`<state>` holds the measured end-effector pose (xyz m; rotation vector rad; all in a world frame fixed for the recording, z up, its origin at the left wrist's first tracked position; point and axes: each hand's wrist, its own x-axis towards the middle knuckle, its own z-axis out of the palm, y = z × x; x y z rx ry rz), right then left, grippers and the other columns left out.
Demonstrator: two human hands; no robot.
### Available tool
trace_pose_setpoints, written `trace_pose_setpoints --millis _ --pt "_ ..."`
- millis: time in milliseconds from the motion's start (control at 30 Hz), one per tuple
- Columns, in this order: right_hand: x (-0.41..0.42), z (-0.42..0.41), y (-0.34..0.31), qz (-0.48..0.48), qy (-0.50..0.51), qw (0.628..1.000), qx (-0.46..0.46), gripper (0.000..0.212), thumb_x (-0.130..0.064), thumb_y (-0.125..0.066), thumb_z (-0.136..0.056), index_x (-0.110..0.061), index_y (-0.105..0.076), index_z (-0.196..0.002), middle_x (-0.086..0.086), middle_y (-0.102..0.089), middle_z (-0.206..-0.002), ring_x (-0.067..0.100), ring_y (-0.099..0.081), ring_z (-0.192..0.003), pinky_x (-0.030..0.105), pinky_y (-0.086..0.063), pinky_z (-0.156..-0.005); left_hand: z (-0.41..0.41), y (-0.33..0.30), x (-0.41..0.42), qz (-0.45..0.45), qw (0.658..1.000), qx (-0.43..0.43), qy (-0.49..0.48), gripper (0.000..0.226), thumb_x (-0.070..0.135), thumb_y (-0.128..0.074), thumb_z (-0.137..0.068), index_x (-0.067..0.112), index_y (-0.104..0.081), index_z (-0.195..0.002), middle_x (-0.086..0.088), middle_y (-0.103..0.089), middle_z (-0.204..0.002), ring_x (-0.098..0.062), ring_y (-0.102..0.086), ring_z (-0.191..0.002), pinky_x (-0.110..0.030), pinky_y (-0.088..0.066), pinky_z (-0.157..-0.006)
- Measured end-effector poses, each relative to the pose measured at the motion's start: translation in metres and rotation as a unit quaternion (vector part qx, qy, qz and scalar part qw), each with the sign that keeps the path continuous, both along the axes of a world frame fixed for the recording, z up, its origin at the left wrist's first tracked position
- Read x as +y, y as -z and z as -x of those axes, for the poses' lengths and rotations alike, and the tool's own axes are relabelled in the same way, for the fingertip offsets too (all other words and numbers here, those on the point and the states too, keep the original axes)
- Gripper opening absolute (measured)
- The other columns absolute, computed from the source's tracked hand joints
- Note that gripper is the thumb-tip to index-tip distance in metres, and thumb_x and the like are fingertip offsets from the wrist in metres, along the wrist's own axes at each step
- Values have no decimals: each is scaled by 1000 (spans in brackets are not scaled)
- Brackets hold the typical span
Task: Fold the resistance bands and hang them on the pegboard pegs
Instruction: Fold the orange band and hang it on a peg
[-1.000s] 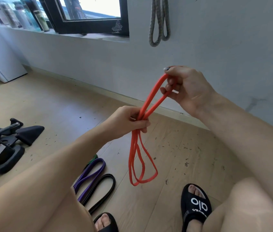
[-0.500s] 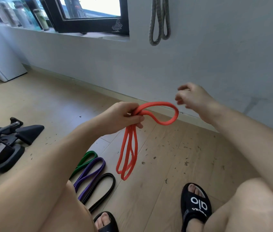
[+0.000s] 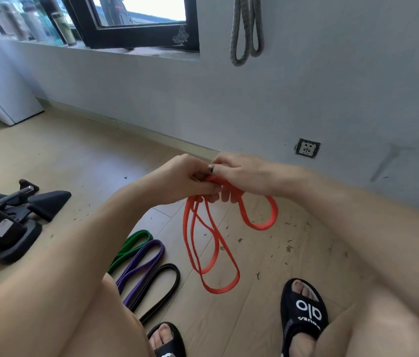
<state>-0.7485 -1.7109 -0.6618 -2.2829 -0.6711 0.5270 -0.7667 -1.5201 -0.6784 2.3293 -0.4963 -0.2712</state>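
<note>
An orange resistance band [image 3: 213,256] hangs in several loops over the wooden floor. My left hand [image 3: 185,180] grips its gathered top. My right hand [image 3: 242,176] meets the left and holds the same bunch, with one loop drooping to the right under its fingers. On the floor by my left leg lie a green band [image 3: 131,247], a purple band [image 3: 141,266] and a black band [image 3: 163,287], side by side. A grey band [image 3: 245,32] hangs folded on the wall above; its peg is out of frame.
Black exercise equipment [image 3: 10,215] stands on the floor at left. A wall socket [image 3: 307,148] sits low on the grey wall. Bottles line the window sill [image 3: 136,51] at upper left. My feet in black slides [image 3: 303,313] rest at the bottom.
My right hand let go of the band's raised end, then came down to join the left hand at the gathered top. The band now hangs in more loops, lower.
</note>
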Motion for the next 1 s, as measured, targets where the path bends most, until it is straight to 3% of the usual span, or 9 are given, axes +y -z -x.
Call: trace_pose_setpoints --millis 67,167,233,333,467,633,767,900,1000 --pt "-7 -3 -1 12 -7 1000 -1 24 -39 -57 -102 -20 -58 -117 -1 -77 -88 10 -74 -77 29 -61 -74 -1 0 4 -6 1000 6 -6 4 22 -73 -94 22 -78 -93 8 -79 -82 -7 -75 -77 -23 -57 -73" --pt "-15 -5 -6 6 -34 999 -18 16 -28 -69 -96 -20 -64 -108 -3 -77 -90 8 -74 -81 29 -60 -79 -3 -2 8 -10 1000 21 -5 16 34 -74 -91 22 -80 -100 8 -79 -87 -13 -75 -81 -36 -62 -80" --pt "-15 -5 -5 13 -43 998 -35 10 -24 -72 -93 -21 -69 -103 -5 -77 -89 5 -74 -82 30 -61 -82 -3 -2 10 -5 999 35 -2 18 34 -75 -90 23 -81 -102 7 -80 -88 -15 -76 -82 -36 -62 -81" --pt "-14 -6 -3 29 -45 997 -53 4 -20 -71 -94 -22 -73 -97 -8 -77 -85 2 -73 -79 30 -61 -82 -3 1 12 2 998 58 0 17 29 -75 -91 20 -80 -104 6 -80 -88 -9 -76 -81 -24 -59 -77" --pt "-15 -8 -4 23 -41 998 -50 5 -20 -70 -95 -23 -73 -98 -8 -77 -86 2 -72 -80 23 -57 -75 -4 1 11 4 999 44 -5 15 28 -75 -91 19 -80 -102 7 -79 -85 -7 -75 -78 -21 -57 -74" --pt "-10 -6 -3 37 -42 998 -42 18 -36 -71 -90 -26 -68 -104 -4 -71 -92 13 -67 -88 30 -52 -74 -4 1 9 18 1000 19 -14 4 26 -76 -91 22 -78 -92 7 -78 -82 -8 -74 -79 -28 -60 -79" --pt "-6 -4 -3 46 -11 999 -16 40 -56 -48 -102 -22 -67 -95 -2 -72 -83 8 -68 -75 25 -46 -70 -2 4 8 30 999 31 -7 10 18 -73 -94 15 -76 -104 0 -80 -90 -16 -78 -85 -30 -63 -82" --pt "-7 -5 -4 44 -13 995 -92 30 -47 -54 -102 -23 -69 -92 1 -68 -80 10 -62 -66 28 -49 -60 -2 6 7 36 999 23 2 8 16 -76 -92 21 -71 -96 0 -78 -90 -17 -77 -87 -35 -63 -83" --pt "-10 -7 -11 0 -6 994 -106 29 -43 -57 -102 -19 -71 -93 6 -69 -90 18 -70 -78 39 -61 -75 -4 13 9 -3 1000 9 8 12 22 -80 -89 16 -71 -94 -10 -73 -89 -30 -71 -84 -50 -60 -85"
